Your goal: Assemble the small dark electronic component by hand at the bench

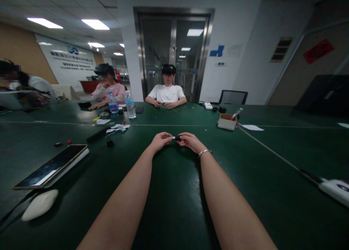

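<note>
Between my two hands, just above the green table, is a small black stick-like piece with a silver end; its exact kind is too small to tell. The fingers of my left hand are pinched at its silver end. My right hand, with a silver bangle on the wrist, grips the black end between thumb and fingers. Both forearms reach forward over the table, and the fingertips nearly meet.
On the left lie a phone on a white box, a pale mouse-shaped object and crumpled paper. Water bottles stand farther back. At right are a small open box and a cabled power strip. A person sits opposite.
</note>
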`<action>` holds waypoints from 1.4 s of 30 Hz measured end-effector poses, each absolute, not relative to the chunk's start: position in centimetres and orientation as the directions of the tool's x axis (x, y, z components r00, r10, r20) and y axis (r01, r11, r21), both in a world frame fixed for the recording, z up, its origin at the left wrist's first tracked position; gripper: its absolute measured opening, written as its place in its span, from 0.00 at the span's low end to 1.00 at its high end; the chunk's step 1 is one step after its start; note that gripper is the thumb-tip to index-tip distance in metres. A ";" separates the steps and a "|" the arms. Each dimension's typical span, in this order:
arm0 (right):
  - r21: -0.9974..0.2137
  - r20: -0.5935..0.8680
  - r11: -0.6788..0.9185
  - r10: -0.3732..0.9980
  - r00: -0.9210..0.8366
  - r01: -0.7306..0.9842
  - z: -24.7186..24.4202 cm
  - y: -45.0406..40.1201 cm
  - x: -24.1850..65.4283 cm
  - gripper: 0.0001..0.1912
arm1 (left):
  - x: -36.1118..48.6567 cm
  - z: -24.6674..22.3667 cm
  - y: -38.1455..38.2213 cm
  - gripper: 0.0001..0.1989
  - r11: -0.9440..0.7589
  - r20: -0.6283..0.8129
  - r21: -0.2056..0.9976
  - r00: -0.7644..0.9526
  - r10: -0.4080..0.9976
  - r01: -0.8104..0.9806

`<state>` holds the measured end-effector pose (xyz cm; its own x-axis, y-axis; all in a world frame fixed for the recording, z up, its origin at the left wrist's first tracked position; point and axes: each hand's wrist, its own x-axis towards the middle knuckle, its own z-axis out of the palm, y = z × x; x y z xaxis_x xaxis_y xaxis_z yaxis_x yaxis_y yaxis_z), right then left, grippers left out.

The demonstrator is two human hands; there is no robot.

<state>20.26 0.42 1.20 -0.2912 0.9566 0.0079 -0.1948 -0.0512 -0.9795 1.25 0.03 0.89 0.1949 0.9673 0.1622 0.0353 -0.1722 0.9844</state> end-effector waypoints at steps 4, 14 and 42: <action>-0.979 -0.003 -0.061 0.958 -0.286 -0.196 1.3 0.4 20.2 0.06 | 1.2 0.9 0.0 0.16 -0.175 0.164 0.984 0.194 0.967 0.038; -0.977 0.003 -0.060 0.956 -0.293 -0.205 1.6 0.0 20.1 0.07 | 1.4 0.5 0.7 0.16 -0.137 0.135 0.991 0.202 0.970 -0.006; -0.979 0.004 -0.058 0.953 -0.302 -0.194 1.5 0.1 20.2 0.04 | 1.1 1.1 -0.3 0.20 -0.222 0.213 0.975 0.207 0.955 0.020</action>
